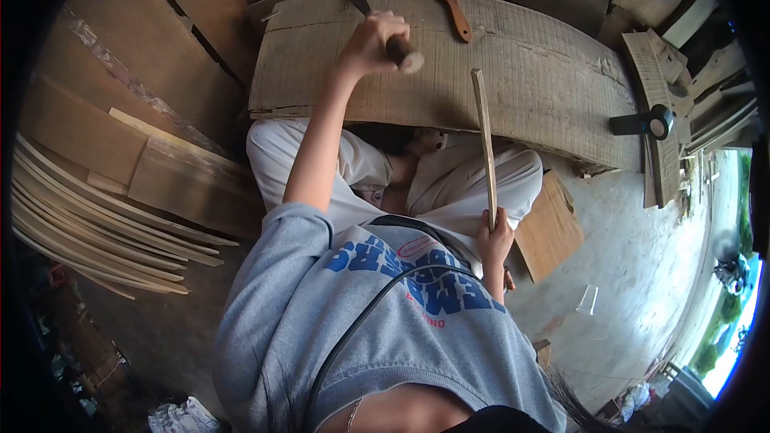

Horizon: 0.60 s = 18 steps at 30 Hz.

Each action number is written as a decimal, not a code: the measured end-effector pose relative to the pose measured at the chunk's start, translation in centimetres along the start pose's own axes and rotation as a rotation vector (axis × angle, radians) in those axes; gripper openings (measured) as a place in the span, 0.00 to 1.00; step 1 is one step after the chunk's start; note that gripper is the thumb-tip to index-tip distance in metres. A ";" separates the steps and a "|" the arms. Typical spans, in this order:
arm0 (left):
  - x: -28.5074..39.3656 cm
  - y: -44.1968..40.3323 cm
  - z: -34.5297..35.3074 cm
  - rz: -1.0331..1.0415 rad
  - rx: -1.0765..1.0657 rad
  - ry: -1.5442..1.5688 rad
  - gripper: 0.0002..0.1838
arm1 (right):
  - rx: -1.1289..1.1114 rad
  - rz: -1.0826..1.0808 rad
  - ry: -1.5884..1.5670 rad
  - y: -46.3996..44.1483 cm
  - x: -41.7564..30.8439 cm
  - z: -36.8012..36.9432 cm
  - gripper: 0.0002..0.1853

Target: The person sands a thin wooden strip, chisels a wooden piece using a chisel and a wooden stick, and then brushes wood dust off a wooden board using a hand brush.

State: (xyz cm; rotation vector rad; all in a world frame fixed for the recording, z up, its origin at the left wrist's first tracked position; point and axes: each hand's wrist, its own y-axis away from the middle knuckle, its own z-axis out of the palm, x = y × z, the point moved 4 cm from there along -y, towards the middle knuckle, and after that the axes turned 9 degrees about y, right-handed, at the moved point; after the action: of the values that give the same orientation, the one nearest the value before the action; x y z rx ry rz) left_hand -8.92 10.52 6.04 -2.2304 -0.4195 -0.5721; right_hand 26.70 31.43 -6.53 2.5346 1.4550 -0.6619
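Note:
My left hand (375,42) is closed around the thick wooden handle (405,56) of a bladed tool, held above the wide wooden plank (321,80). Its dark, narrow blade (359,2) points away to the upper left; I cannot tell whether it is a knife or a chisel. Low at my right side, my right hand (497,234) grips the near end of a long, thin wooden stick (484,132). The stick's far end rises in front of the plank. A flat paintbrush (449,4) with pale bristles and a brown handle lies at the plank's far side.
A black round-headed device (642,124) rests at the plank's right end. Curved wooden strips (104,232) are stacked at left, beside large leaning boards (152,32). On the concrete floor at right are a board piece (552,228) and a clear plastic cup (588,300).

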 end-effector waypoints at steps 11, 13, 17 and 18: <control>1.5 1.2 1.0 0.057 0.009 0.026 0.13 | -0.061 0.025 -0.010 -0.3 -0.1 0.0 0.10; 0.4 0.0 0.9 0.061 0.020 0.016 0.14 | -0.032 0.012 -0.007 -0.2 -0.3 -0.1 0.10; 1.2 0.6 1.3 0.035 0.004 -0.016 0.14 | -0.015 -0.003 -0.002 -0.1 -0.2 -0.1 0.10; 1.9 1.3 1.6 0.000 -0.032 -0.011 0.13 | -0.015 -0.003 -0.005 -0.2 -0.2 -0.1 0.10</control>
State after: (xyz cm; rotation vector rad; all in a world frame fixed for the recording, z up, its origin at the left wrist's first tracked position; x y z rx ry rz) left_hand -6.27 11.11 5.34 -2.2649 -0.4191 -0.5705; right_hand 26.49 31.39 -6.38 2.5183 1.4563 -0.6552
